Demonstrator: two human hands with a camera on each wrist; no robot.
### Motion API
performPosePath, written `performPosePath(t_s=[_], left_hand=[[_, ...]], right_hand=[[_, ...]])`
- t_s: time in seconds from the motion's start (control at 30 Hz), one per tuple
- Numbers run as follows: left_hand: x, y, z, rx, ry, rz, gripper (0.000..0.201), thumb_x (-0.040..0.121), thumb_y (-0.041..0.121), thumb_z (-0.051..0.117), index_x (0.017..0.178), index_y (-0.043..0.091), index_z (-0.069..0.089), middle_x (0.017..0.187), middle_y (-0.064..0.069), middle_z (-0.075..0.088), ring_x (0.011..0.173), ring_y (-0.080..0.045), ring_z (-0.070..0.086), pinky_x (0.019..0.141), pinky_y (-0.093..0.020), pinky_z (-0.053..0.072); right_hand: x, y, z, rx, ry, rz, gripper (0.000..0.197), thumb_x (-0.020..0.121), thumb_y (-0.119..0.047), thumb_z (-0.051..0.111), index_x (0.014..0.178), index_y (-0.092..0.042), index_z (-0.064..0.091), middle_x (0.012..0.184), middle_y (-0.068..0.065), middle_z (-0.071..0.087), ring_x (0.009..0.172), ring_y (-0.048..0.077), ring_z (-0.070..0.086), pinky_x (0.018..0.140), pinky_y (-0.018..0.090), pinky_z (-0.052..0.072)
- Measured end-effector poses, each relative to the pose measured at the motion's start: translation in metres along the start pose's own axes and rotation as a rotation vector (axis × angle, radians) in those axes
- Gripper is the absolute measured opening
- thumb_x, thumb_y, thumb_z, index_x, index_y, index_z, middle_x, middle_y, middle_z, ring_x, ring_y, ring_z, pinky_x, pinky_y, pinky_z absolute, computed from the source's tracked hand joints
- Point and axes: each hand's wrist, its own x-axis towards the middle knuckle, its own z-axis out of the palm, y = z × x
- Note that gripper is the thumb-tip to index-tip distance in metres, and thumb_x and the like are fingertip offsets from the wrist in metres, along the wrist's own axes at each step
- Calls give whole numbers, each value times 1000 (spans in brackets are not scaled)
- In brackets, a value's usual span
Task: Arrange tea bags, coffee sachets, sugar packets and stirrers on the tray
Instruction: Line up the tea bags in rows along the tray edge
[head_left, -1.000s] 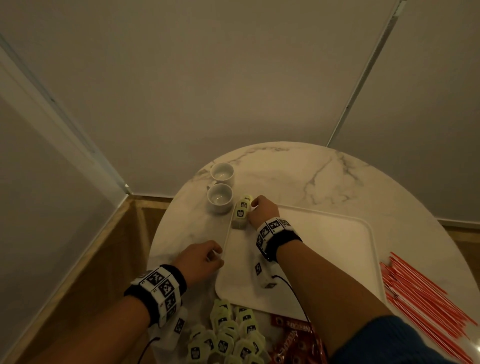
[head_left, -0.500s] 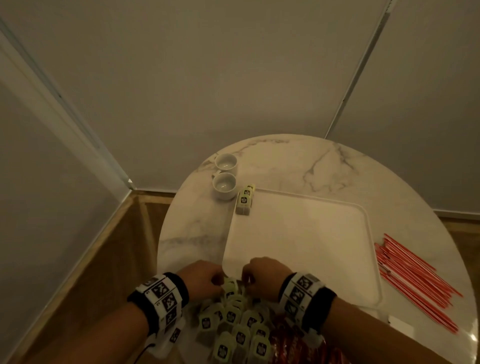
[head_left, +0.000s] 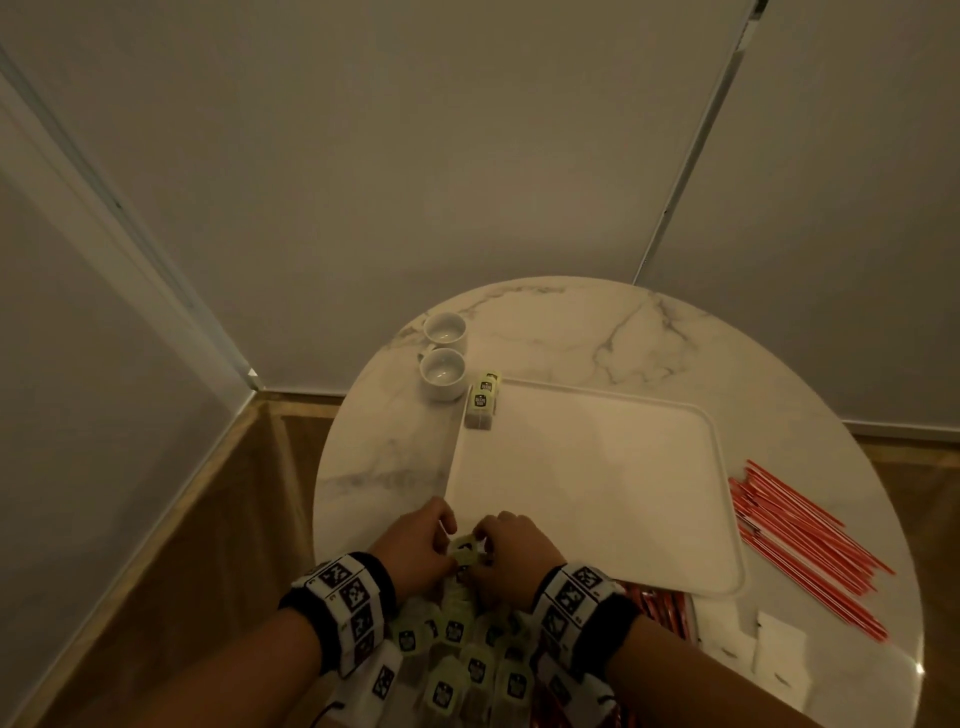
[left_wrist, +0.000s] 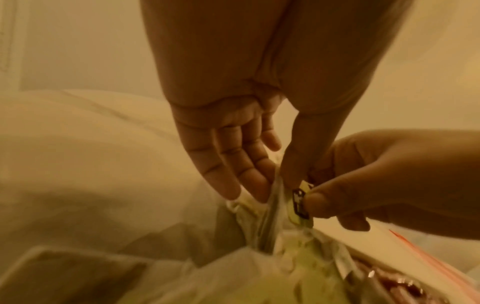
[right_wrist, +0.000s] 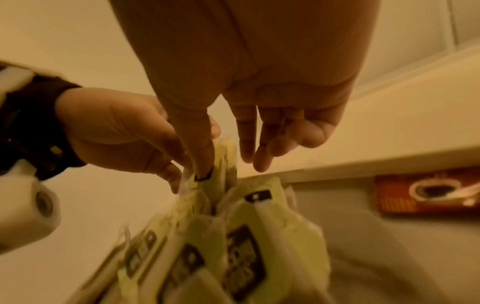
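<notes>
A heap of pale-green tea bags (head_left: 467, 660) lies at the table's near edge, just in front of the white tray (head_left: 722, 499). My left hand (head_left: 441, 543) and right hand (head_left: 485, 543) meet over the heap's far end. Between them is a tea bag (head_left: 464, 552). The left thumb and fingers (left_wrist: 233, 181) pinch its paper (left_wrist: 272, 197), and the right thumb and forefinger pinch its tag (left_wrist: 300, 202). In the right wrist view my thumb (right_wrist: 201, 156) presses the tag against the bag (right_wrist: 223, 164). A few tea bags (head_left: 483, 402) stand in the tray's far-left corner.
Two white cups (head_left: 442, 366) stand left of the tray's far corner. Red stirrers (head_left: 805, 545) lie fanned out to the tray's right. Red-brown coffee sachets (head_left: 657, 605) and white sugar packets (head_left: 774, 644) sit by the near right edge. The round marble table (head_left: 597, 332) backs onto a wall.
My right hand left the tea bags in the tray's far-left corner and came back to the heap. The left hand moved from the tray's near edge to join it on one bag.
</notes>
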Motion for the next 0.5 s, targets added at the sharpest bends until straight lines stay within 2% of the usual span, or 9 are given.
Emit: performPosePath(t_s=[0.1, 0.17, 0.2, 0.27, 0.37, 0.5], left_hand=[[-1, 5, -6, -98, 21, 65, 27, 76, 13, 69, 91, 26, 49, 77, -2, 59, 67, -12, 55, 65, -30, 50], [0, 9, -9, -181, 65, 98, 23, 79, 14, 69, 96, 23, 55, 84, -2, 63, 72, -11, 59, 69, -28, 52], [0, 11, -10, -235, 77, 103, 23, 81, 12, 68, 99, 21, 58, 90, -2, 65, 78, -11, 61, 73, -26, 54], [1, 15, -12, -384, 53, 91, 28, 82, 8, 67, 108, 17, 59, 99, -5, 67, 88, -16, 66, 79, -30, 56], [3, 23, -14, -554, 38, 71, 30, 84, 10, 68, 112, 16, 60, 103, -10, 69, 86, -23, 70, 74, -34, 58], [8, 33, -18, -673, 105, 70, 20, 89, 2, 59, 107, 10, 63, 94, -17, 71, 77, -28, 71, 67, -31, 58]], right_hand=[[0, 0, -7, 147, 42, -26, 23, 88, -36, 60, 91, -13, 55, 97, 7, 57, 89, 23, 52, 73, 29, 40], [0, 1, -16, 316, 82, -34, 22, 87, -31, 65, 82, -12, 55, 80, 1, 55, 75, 17, 49, 66, 28, 39], [1, 2, -21, 398, 104, -33, 22, 86, -28, 66, 79, -11, 55, 73, 0, 53, 70, 15, 48, 65, 28, 40], [5, 3, -33, 564, 152, -2, 22, 85, -24, 68, 80, -5, 59, 66, 1, 54, 60, 13, 49, 57, 25, 41], [12, 4, -49, 775, 197, 44, 23, 85, -19, 68, 90, 3, 62, 68, 8, 60, 58, 18, 54, 48, 27, 44], [22, 0, -63, 931, 132, -2, 9, 86, -11, 66, 92, -5, 65, 79, 9, 63, 67, 18, 60, 56, 29, 52]])
